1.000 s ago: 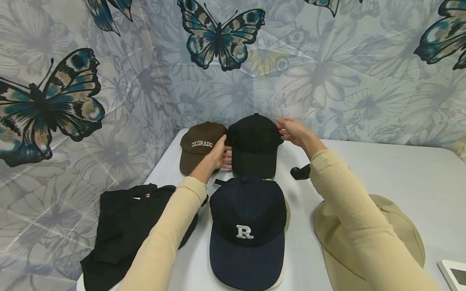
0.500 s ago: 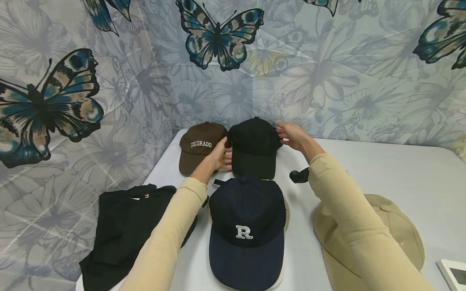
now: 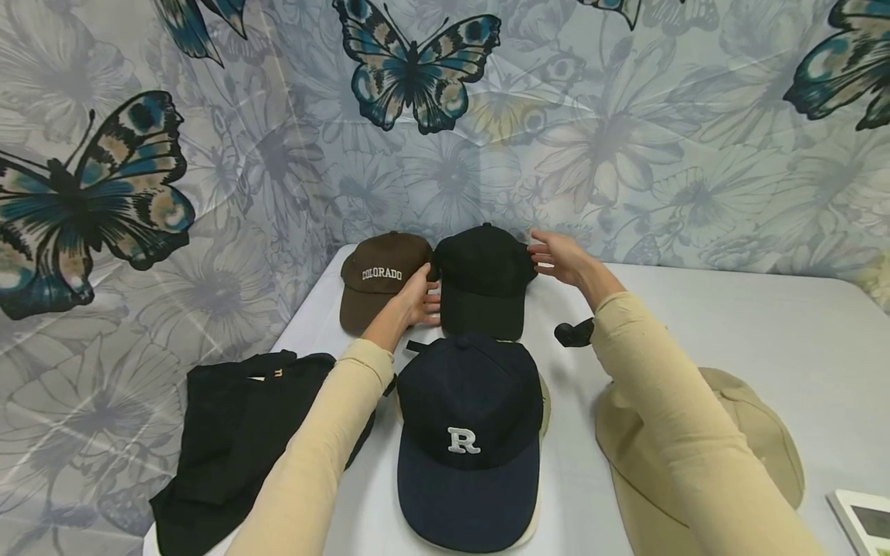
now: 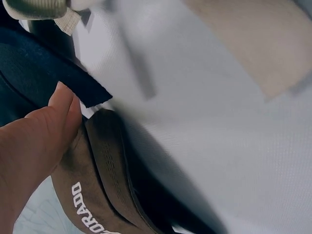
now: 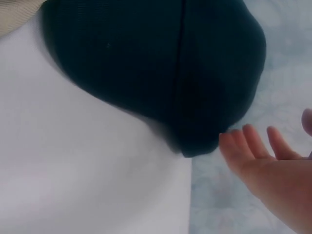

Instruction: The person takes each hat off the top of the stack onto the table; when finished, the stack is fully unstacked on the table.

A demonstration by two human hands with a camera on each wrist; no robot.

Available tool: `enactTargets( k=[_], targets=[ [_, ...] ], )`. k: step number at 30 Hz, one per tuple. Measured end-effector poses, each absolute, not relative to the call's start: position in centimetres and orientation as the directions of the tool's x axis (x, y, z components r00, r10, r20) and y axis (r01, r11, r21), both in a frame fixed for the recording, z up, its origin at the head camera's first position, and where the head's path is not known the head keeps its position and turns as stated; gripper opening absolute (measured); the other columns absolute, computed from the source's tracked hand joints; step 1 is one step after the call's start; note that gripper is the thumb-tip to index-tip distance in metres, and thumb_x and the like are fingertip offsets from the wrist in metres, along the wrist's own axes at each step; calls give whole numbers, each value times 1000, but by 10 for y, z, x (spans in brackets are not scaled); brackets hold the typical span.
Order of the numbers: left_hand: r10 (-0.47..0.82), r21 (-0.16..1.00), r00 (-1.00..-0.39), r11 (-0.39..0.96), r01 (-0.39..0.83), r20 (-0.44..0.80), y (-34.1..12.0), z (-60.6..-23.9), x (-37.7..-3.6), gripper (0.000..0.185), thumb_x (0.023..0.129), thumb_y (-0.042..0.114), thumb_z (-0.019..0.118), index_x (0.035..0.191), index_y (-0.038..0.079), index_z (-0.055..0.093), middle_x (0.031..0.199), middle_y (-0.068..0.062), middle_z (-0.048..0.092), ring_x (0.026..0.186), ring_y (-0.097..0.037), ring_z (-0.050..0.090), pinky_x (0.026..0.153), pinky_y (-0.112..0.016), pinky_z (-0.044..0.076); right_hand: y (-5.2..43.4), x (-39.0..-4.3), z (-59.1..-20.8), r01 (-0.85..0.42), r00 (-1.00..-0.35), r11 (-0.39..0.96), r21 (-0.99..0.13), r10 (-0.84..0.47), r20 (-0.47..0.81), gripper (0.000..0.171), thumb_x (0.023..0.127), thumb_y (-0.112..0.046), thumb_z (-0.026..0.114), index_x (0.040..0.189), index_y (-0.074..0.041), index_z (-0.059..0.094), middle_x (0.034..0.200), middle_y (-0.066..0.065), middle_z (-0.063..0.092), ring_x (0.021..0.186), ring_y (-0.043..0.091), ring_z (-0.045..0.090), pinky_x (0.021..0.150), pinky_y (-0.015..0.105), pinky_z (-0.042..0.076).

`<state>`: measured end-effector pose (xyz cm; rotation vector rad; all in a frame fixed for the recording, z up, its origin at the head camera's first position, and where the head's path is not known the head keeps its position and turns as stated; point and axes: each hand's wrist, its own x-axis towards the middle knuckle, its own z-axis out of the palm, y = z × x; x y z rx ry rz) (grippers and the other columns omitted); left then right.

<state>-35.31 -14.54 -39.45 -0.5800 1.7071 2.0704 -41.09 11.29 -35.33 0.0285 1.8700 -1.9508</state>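
Observation:
A black cap [image 3: 484, 282] sits at the back of the table, its brim toward me. My left hand [image 3: 417, 300] is at its left side with the fingers extended, between it and a brown COLORADO cap [image 3: 375, 270]. In the left wrist view the left hand [image 4: 44, 131] touches the dark cap's edge, and the brown cap [image 4: 87, 190] lies just beside it. My right hand [image 3: 565, 259] is at the black cap's right side, fingers loosely spread. In the right wrist view those fingertips [image 5: 226, 141] are at the cap's lower edge; contact is hard to tell.
A navy cap [image 3: 469, 409] with a white R stands in front, stacked over a beige one. Folded black cloth [image 3: 236, 440] lies left. At right are a beige hat [image 3: 751, 432], partly under my sleeve, a small black object [image 3: 573, 333] and a white device [image 3: 865, 517].
The black cap has come down slightly since a second ago, and my right hand has lowered with it. Over the last half second both hands have stayed almost still.

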Motion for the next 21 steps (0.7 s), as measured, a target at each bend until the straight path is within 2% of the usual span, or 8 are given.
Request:
enactTargets(
  k=[7,12,21],
  targets=[
    [11,847,-861,-171,-502,-508,-149,-389,-350,64,101,51,28,149,8,29,145,-19,35,131,-34,35,101,-54,36,125,-406,-345,315,-904,7,-949,-301,-302,57,104,-30,32,153,-5,14,154,21,17,140,33,20,111,44,21],
    [-7,874,-888,-176,-452,-460,-153,-380,-346,63,101,50,28,149,9,32,145,-17,37,131,-34,37,102,-53,34,130,-398,-338,319,-886,0,-948,-357,-298,56,105,-32,30,152,-4,17,153,22,19,137,34,24,110,46,25],
    [60,896,-911,-162,-413,-408,-160,-346,-325,63,102,50,28,150,9,28,147,-18,34,134,-33,32,106,-52,30,135,-381,-327,308,-850,24,-951,-442,-286,58,105,-37,30,149,-1,22,150,24,25,134,36,30,105,46,34]
  ],
)
